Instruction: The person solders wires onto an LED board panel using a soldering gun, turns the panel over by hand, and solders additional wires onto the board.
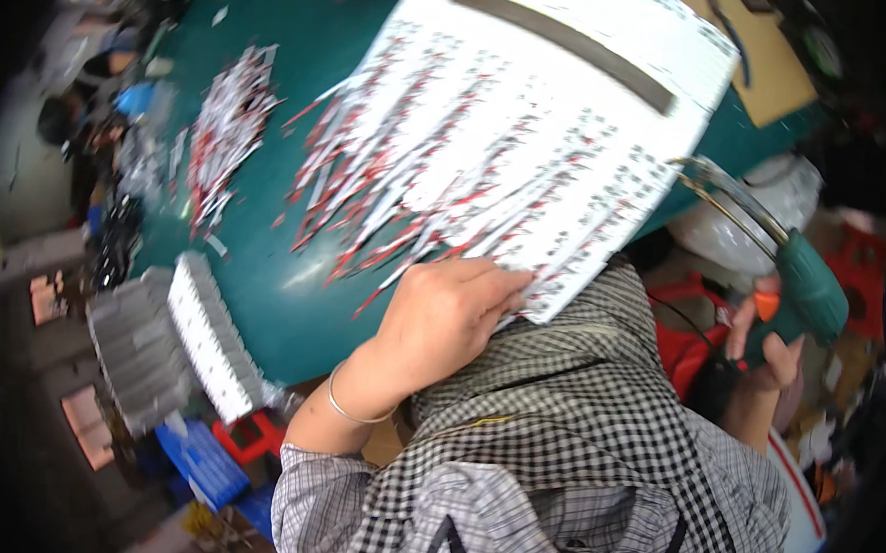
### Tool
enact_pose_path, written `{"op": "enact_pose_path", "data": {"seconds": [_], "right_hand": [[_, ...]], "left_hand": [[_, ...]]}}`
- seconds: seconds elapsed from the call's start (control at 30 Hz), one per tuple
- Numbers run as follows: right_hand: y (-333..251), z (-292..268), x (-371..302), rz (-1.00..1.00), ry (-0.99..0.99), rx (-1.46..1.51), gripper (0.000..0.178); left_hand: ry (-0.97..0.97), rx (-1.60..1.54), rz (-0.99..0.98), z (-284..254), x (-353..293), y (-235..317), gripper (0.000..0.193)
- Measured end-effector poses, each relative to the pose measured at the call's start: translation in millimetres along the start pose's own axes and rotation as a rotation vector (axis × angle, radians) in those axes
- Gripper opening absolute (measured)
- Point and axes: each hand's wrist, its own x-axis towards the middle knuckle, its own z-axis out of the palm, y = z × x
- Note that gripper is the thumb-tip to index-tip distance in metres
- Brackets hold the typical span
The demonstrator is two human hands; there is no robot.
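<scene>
Mid-frame: pressing white board (pixel 596 29) with half-bent left hand (pixel 451 307) | frame right: curling right hand (pixel 779 360) around green soldering gun (pixel 808 286) | risk: possibly scorching red-white strands (pixel 352 197) through tip (pixel 679 164) drift

Left hand (pixel 450 305) palm-down, right hand (pixel 781 362) curled, well apart

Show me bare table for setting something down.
Bare green tabletop shows in two patches: near-left, bordered by the left hand, the loose strip pile and its own edge; and farther off, between that pile and the white panel. Crowded: the panel, under red and white strips, and its right side, where the right hand holds a green tool near a plastic bag.
</scene>
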Motion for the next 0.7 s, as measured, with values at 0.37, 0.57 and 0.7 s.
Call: {"op": "enact_pose_path", "data": {"seconds": [0.37,0.57,0.7], "right_hand": [[6.4,0.8,10.5,-0.042,-0.054,0.022,0.065],[8.8,5.6,17.8,-0.04,-0.069,0.015,0.064],[10.6,5.2,13.4,-0.058,-0.057,-0.026,0.065]], "left_hand": [[0.554,1.037,-0.609,-151.9,-134.4,-180.7,0.028],[0.47,0.619,-0.787,-179.3,-179.7,-227.3,0.022],[0.475,0.374,-0.827,-178.7,-171.5,-227.4,0.011]]}}
